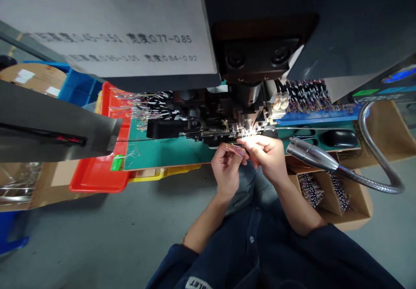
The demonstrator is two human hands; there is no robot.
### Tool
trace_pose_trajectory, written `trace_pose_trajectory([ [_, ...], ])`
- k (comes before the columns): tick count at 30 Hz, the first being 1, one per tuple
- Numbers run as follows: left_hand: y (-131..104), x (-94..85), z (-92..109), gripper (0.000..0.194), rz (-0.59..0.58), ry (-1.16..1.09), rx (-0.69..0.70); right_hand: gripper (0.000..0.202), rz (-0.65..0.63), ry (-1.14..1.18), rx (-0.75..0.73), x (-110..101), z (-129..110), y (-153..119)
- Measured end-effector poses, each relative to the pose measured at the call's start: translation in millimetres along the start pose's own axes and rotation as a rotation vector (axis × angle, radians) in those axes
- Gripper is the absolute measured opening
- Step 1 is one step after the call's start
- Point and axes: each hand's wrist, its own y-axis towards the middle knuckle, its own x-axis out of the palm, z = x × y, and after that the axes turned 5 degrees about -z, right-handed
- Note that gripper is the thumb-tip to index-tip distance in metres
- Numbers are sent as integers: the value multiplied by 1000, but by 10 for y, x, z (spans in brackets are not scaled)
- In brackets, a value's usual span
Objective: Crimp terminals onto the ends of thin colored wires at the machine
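Thin coloured wires (235,150) are pinched between the thumb and fingers of my left hand (226,170), just in front of the machine head (248,122). Beside it, my right hand (268,157) is closed with its fingertips at the brightly lit working point of the machine. A thin blue wire shows at those fingertips; the glare hides its end. Both hands are close together over the front edge of the green work surface (175,152).
Wire bundles (143,105) lie behind at the left, over a red tray (100,178). More bundles (307,96) are at the back right. A metal gooseneck lamp (312,154) reaches in beside my right hand. Below it stands a divided cardboard box (355,215).
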Motion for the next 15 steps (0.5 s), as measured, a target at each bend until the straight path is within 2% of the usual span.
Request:
trace_pose_trajectory([
  [5,-45,114,130,49,17,-73,-9,34,-44,-104,-114,-224,162,-262],
  [9,-179,222,166,50,-71,-131,-91,30,-169,-303,-219,-286,357,-484],
  [12,-308,265,104,49,-156,-139,-140,20,-96,-351,-234,-386,415,-674],
  [15,-395,247,25,42,-181,-58,-168,17,4,-443,-197,-732,357,-972],
])
